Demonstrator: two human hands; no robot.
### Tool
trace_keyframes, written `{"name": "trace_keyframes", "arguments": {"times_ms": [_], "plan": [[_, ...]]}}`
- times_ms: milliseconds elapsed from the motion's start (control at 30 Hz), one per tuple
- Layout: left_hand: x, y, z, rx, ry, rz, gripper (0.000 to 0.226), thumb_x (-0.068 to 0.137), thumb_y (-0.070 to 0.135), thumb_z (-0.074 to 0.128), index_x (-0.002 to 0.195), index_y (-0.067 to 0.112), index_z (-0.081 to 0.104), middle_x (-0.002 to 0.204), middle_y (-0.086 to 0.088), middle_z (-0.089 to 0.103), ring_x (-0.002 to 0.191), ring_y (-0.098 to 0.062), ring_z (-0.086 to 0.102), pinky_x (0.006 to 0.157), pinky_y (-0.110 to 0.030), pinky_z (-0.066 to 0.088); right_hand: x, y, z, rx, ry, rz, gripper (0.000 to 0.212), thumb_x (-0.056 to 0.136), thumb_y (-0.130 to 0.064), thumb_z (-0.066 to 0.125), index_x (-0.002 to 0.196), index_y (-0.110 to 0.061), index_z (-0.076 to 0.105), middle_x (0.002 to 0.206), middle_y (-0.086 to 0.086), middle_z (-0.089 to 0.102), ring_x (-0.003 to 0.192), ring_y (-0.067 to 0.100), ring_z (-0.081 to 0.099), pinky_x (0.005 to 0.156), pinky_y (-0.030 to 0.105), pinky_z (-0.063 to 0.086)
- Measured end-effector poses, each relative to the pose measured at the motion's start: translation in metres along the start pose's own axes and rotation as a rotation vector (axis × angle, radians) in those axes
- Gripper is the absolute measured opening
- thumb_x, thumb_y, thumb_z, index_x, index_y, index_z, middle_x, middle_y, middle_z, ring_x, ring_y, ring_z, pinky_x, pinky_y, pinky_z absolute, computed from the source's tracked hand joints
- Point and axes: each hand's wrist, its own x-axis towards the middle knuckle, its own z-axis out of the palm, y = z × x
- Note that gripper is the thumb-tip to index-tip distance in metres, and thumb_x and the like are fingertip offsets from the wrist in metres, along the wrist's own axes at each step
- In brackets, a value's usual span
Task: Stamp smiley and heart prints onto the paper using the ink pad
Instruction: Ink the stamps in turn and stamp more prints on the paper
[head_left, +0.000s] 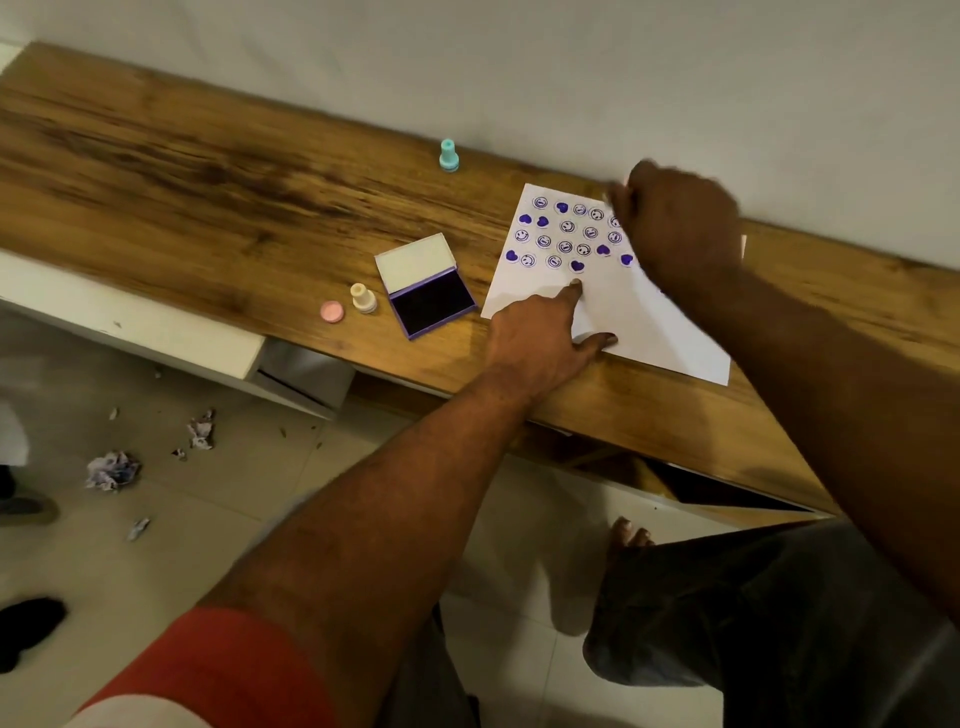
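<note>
A white paper (623, 317) lies on the wooden desk (234, 208), its upper half covered with several purple smiley and heart prints (566, 234). My left hand (540, 338) rests flat on the paper's near left part, with forefinger and thumb spread apart. My right hand (680, 223) is blurred over the paper's far right corner, fingers closed around a small stamp that is almost wholly hidden. The purple ink pad (431, 301) lies open to the left of the paper, lid tilted back.
A cream stamp (363, 297) and a pink round cap (331, 310) sit left of the ink pad. A teal stamp (449, 155) stands by the wall. Crumpled paper scraps (111, 470) lie on the tiled floor. My knee (727, 613) is below the desk edge.
</note>
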Motion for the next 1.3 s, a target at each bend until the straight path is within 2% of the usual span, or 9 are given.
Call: {"name": "trace_keyframes", "arguments": {"times_ms": [100,267,500,833,900,1000,1100,1167,1300], "plan": [[-0.001,-0.001,0.001,-0.002,0.010,-0.003,0.095,0.086,0.089,0.044,0.155,0.024,0.047,0.123,-0.004,0.073,0.108,-0.027,0.068,0.080,-0.040,0.053,-0.038,-0.014,0.036,0.023,-0.332,0.027,0.050,0.110,-0.044,0.031,0.127,-0.004,0.057,0.105,0.022,0.070,0.095,0.044,0.067,0.073,0.042,0.050],[0.002,-0.002,-0.002,-0.024,-0.003,-0.002,0.095,0.086,0.089,0.042,0.156,0.024,0.046,0.127,-0.004,0.072,0.109,-0.026,0.068,0.079,-0.038,0.052,-0.024,-0.013,0.037,-0.179,-0.391,-0.049,0.051,0.110,-0.045,0.032,0.131,-0.005,0.055,0.100,0.019,0.072,0.089,0.039,0.070,0.064,0.039,0.048],[0.003,-0.001,-0.006,-0.044,-0.030,-0.003,0.093,0.087,0.086,0.049,0.157,0.025,0.044,0.135,-0.003,0.068,0.116,-0.026,0.066,0.086,-0.040,0.052,-0.020,-0.024,0.031,-0.261,-0.464,-0.031,0.046,0.110,-0.042,0.035,0.126,-0.008,0.061,0.113,0.015,0.072,0.103,0.036,0.070,0.066,0.037,0.040],[0.001,0.006,-0.013,-0.007,-0.045,-0.022,0.087,0.087,0.081,0.055,0.151,0.023,0.044,0.117,-0.006,0.072,0.101,-0.027,0.070,0.072,-0.037,0.050,-0.014,-0.031,0.016,-0.268,-0.505,-0.079,0.048,0.110,-0.042,0.033,0.125,-0.012,0.068,0.125,0.012,0.068,0.114,0.034,0.065,0.079,0.039,0.048],[-0.001,0.004,-0.012,-0.002,-0.040,-0.016,0.091,0.088,0.082,0.054,0.156,0.024,0.039,0.124,-0.007,0.071,0.106,-0.028,0.069,0.078,-0.039,0.054,-0.015,-0.025,0.011,-0.190,-0.462,-0.006,0.052,0.109,-0.046,0.031,0.123,-0.013,0.068,0.123,0.015,0.068,0.112,0.037,0.065,0.083,0.042,0.051],[-0.006,-0.005,-0.016,-0.043,0.005,0.030,0.093,0.090,0.082,0.050,0.162,0.027,0.031,0.132,-0.006,0.069,0.112,-0.028,0.067,0.081,-0.039,0.054,-0.020,0.000,0.007,0.140,-0.218,0.279,0.057,0.105,-0.050,0.032,0.102,-0.011,0.073,0.102,0.019,0.072,0.097,0.041,0.067,0.072,0.036,0.045],[-0.013,-0.017,-0.028,-0.068,0.094,0.074,0.085,0.092,0.081,0.048,0.158,0.029,0.039,0.123,-0.004,0.073,0.107,-0.026,0.069,0.074,-0.037,0.051,-0.032,0.020,0.003,0.501,-0.113,0.407,0.048,0.107,-0.044,0.034,0.095,-0.019,0.073,0.087,0.012,0.074,0.074,0.026,0.069,0.065,0.021,0.038],[-0.017,-0.026,-0.037,-0.057,0.130,0.079,0.081,0.093,0.082,0.045,0.155,0.031,0.044,0.110,-0.001,0.076,0.101,-0.024,0.071,0.069,-0.036,0.048,-0.042,0.027,0.000,0.558,-0.125,0.399,0.042,0.107,-0.043,0.037,0.092,-0.023,0.071,0.080,0.005,0.072,0.064,0.015,0.066,0.068,0.014,0.040],[-0.028,-0.051,-0.059,-0.082,0.211,0.059,0.074,0.094,0.080,0.046,0.148,0.030,0.055,0.087,0.003,0.075,0.083,-0.018,0.071,0.062,-0.029,0.044,-0.051,0.023,-0.002,0.558,-0.170,0.334,0.048,0.104,-0.051,0.047,0.101,-0.013,0.076,0.087,0.006,0.076,0.085,0.025,0.070,0.080,0.034,0.050]]}}
